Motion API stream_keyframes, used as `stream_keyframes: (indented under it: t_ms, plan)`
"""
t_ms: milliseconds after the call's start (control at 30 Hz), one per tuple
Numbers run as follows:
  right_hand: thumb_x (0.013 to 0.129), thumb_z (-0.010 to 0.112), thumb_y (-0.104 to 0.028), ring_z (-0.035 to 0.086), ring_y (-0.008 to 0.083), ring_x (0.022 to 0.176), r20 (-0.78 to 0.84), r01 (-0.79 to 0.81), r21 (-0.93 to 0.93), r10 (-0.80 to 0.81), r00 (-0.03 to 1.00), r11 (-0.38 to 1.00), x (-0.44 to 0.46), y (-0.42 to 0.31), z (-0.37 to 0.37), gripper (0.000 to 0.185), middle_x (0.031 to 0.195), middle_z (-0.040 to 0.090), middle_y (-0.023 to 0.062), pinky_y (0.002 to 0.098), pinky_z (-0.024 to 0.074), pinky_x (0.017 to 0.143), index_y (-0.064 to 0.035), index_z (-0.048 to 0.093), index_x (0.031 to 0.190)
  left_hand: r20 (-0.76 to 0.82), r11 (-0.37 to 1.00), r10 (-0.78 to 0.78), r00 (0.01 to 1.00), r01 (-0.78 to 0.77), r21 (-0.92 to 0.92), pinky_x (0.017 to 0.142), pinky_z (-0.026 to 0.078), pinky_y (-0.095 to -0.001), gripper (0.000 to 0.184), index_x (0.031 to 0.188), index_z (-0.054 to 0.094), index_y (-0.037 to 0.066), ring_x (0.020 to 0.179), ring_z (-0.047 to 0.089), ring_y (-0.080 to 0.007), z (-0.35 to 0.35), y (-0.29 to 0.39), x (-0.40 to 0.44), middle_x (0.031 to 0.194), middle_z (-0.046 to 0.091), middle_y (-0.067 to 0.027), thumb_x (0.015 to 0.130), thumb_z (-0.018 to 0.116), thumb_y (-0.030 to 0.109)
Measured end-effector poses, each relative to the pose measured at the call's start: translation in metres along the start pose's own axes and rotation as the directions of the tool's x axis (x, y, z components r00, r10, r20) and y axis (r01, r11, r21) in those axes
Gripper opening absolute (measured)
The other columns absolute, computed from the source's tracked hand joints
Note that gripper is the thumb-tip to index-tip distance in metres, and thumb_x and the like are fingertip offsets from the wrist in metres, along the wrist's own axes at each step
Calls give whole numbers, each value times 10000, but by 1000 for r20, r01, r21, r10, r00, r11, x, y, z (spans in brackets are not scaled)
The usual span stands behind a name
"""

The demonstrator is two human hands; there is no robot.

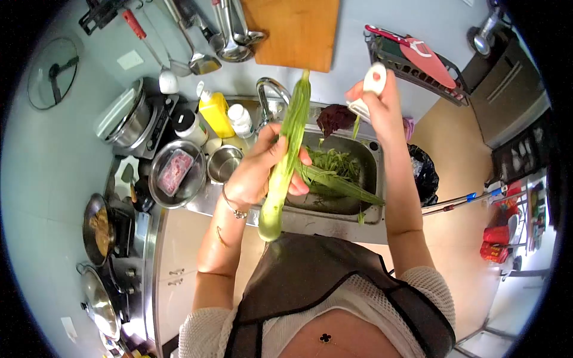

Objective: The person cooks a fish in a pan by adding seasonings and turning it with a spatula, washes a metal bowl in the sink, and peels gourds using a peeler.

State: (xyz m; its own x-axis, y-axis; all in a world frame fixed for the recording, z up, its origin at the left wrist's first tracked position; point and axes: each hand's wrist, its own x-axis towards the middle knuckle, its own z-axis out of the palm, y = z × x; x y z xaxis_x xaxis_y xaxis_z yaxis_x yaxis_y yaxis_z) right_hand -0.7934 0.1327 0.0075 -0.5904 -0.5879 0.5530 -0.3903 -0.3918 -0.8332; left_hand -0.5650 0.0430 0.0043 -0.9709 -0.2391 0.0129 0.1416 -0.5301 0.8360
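Note:
My left hand (262,161) is wrapped round a long, pale green celtuce stem (276,200), held at a slant above the sink's left edge. Its thick end points toward my apron, and its narrow end points at the wall. In my raised right hand (385,104) is a white peeler (375,80), apart from the stem, with a green strip hanging just below it. Beneath my hands is the metal sink (377,179), holding green peelings (334,162). A second green stalk (343,184) lies across them, reaching the sink's right rim.
The faucet (271,86) rises behind the sink beside a dark red cloth (335,119). Left of it stand a yellow bottle (216,113), a steel cup (224,164) and a bowl (156,191) with packed meat. A black rack (412,68) hangs upper right.

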Motion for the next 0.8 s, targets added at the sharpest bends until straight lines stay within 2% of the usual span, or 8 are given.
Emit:
stream_keyframes:
  t_ms: [100,233,300,400,467,533,600,800]
  plan:
    - [767,477,-10,533,171,528,331,-412,459,279,902,787,-26,-28,31,323,674,530,90,277,431,478,5,357,1067,-26,998,40,999,-38,49,485,522,-343,347,1136,250,60,562,593,-294,1,1,2,804,515,-172,888,384,263]
    - [710,633,-44,538,130,556,489,-464,270,294,821,844,-26,-48,59,354,692,533,45,228,416,477,8,460,1014,-77,992,102,992,-96,79,508,516,-334,342,1059,263,61,590,600,-288,-3,0,-2,779,524,-144,858,485,225]
    - [686,662,-39,541,106,603,427,-243,42,203,881,969,-19,-51,81,288,727,552,38,210,421,503,7,514,929,-89,990,141,986,-139,25,548,521,-351,340,1048,268,60,621,601,-290,-5,-2,-7,786,529,-148,848,505,199]
    - [733,610,-54,537,98,636,651,-481,34,346,676,876,-9,-73,98,191,747,556,39,228,437,541,18,514,881,-68,942,300,951,-307,-138,594,523,-353,349,1053,269,65,665,602,-252,-12,-16,-12,798,536,-141,837,526,160]
    - [711,614,-66,535,102,667,594,-338,-13,279,755,941,-15,-80,112,218,790,554,60,237,444,582,16,509,884,-76,914,390,918,-396,-90,672,506,-305,474,1090,269,64,789,587,-210,-23,-20,-20,841,540,-114,775,613,145]
    - [641,665,-91,538,121,732,535,-124,-143,182,825,982,-23,-93,119,368,826,562,77,251,441,653,30,502,948,14,875,483,876,-483,39,770,459,-289,654,1161,261,60,912,544,-189,-46,-31,-32,908,539,-92,683,703,129]
    - [620,678,-120,533,116,733,579,-165,-13,142,803,986,-27,-105,119,423,836,557,80,224,424,650,36,492,968,49,744,435,899,-389,543,900,367,-353,881,1243,289,42,1020,468,-193,-76,-52,-48,1081,481,-101,554,791,265]
    - [587,700,-202,459,88,558,605,-82,426,-216,767,901,-16,-102,121,513,791,518,72,178,344,444,48,471,973,-68,604,236,969,-91,792,841,405,-319,685,1080,498,-1,956,518,-223,-94,-66,-122,1013,541,-133,533,787,293]
